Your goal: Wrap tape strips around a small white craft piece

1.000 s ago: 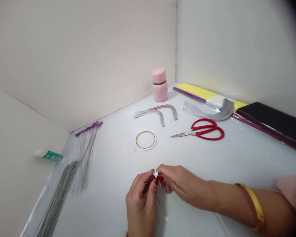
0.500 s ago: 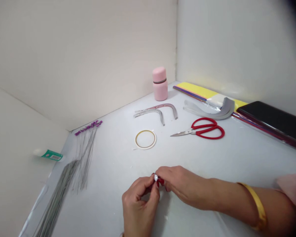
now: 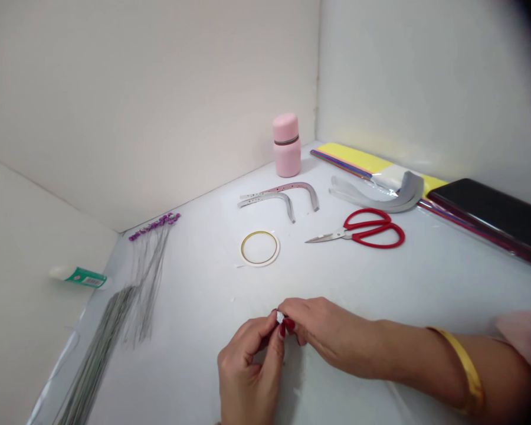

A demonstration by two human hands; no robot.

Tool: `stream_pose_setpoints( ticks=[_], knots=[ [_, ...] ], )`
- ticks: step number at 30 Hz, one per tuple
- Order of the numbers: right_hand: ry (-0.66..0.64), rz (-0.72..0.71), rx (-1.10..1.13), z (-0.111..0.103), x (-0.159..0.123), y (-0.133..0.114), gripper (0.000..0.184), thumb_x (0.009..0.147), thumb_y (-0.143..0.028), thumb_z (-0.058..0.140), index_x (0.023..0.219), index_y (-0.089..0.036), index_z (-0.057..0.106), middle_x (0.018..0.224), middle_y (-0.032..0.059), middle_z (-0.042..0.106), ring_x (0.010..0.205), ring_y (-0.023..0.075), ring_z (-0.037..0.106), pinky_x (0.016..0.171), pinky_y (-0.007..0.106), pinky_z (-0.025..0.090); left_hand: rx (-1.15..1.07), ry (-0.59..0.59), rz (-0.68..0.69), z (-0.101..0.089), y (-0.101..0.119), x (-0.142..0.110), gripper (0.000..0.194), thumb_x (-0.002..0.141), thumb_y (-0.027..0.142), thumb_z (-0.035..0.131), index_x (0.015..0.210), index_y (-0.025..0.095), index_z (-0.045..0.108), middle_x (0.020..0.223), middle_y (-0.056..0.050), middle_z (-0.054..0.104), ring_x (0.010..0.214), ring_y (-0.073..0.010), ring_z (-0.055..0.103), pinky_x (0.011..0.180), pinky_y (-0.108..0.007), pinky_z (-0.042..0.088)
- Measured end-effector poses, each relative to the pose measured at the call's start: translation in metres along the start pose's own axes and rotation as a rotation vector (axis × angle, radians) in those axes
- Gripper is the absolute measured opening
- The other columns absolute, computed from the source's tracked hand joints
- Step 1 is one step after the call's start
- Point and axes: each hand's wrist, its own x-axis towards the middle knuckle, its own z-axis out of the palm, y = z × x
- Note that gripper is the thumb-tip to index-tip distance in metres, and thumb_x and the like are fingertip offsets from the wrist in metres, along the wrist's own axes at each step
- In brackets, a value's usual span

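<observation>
At the near middle of the table, my left hand (image 3: 253, 367) is closed, its thumb and forefinger pinching a small white crumpled-looking piece (image 3: 280, 317). My right hand (image 3: 338, 341) meets it from the right, fingertips closed on the same piece. Only the top of this piece shows; fingers hide the rest, and its kind is unclear. Beyond the hands lies a thin roll of white tape (image 3: 243, 255) with its end loose. Red-handled scissors (image 3: 356, 234) rest farther right, blades pointing left and slightly parted.
Purple-tipped wire stems (image 3: 157, 248) and a bundle of bare grey wires (image 3: 100, 348) lie left, near a green-and-white tube (image 3: 85, 277). Curved strips (image 3: 287, 200) and a pink bottle (image 3: 287, 147) are at the back. A black phone-like slab (image 3: 491, 215) lies on coloured sheets (image 3: 358, 154) at right.
Both hands keep their pinch at nearly the same spot, and slightly more of the white piece shows. The view has shifted a little.
</observation>
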Motion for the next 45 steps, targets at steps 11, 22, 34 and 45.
stream_pose_setpoints(
  ticks=[11, 22, 34, 45],
  knots=[
    [0.023, -0.040, -0.034, 0.006, -0.001, 0.003, 0.014, 0.075, -0.005, 0.038, 0.079, -0.018, 0.040, 0.070, -0.0003, 0.053, 0.058, 0.0111, 0.047, 0.053, 0.020, 0.036, 0.052, 0.041, 0.057, 0.002, -0.001, 0.000, 0.011, 0.072, 0.014, 0.060, 0.079, 0.018, 0.068, 0.073, -0.003, 0.068, 0.062, -0.0133, 0.063, 0.059, -0.021, 0.051],
    [0.002, 0.050, 0.131, -0.002, -0.001, -0.005, 0.015, 0.086, -0.013, 0.032, 0.073, -0.020, 0.036, 0.064, -0.0036, 0.049, 0.054, 0.0085, 0.042, 0.051, 0.018, 0.033, 0.196, -0.021, 0.230, -0.003, -0.005, 0.001, 0.017, 0.079, 0.010, 0.053, 0.092, 0.017, 0.063, 0.076, -0.002, 0.067, 0.066, -0.0102, 0.062, 0.059, -0.018, 0.048],
    [-0.008, 0.147, 0.303, 0.008, 0.000, -0.002, 0.017, 0.086, -0.012, 0.030, 0.075, -0.020, 0.039, 0.056, -0.0057, 0.044, 0.048, 0.0076, 0.042, 0.047, 0.017, 0.033, 0.533, -0.039, 0.393, 0.001, -0.011, 0.004, 0.023, 0.084, 0.005, 0.040, 0.100, 0.013, 0.055, 0.083, -0.006, 0.066, 0.075, -0.0120, 0.061, 0.068, -0.022, 0.048],
    [0.004, 0.128, 0.269, 0.009, -0.001, 0.000, 0.018, 0.087, -0.013, 0.029, 0.073, -0.020, 0.038, 0.054, -0.0061, 0.044, 0.047, 0.0073, 0.043, 0.047, 0.016, 0.032, 0.445, -0.075, 0.342, 0.000, -0.010, 0.003, 0.025, 0.085, 0.005, 0.040, 0.102, 0.014, 0.055, 0.081, -0.004, 0.065, 0.073, -0.0108, 0.061, 0.067, -0.020, 0.047]
  ],
)
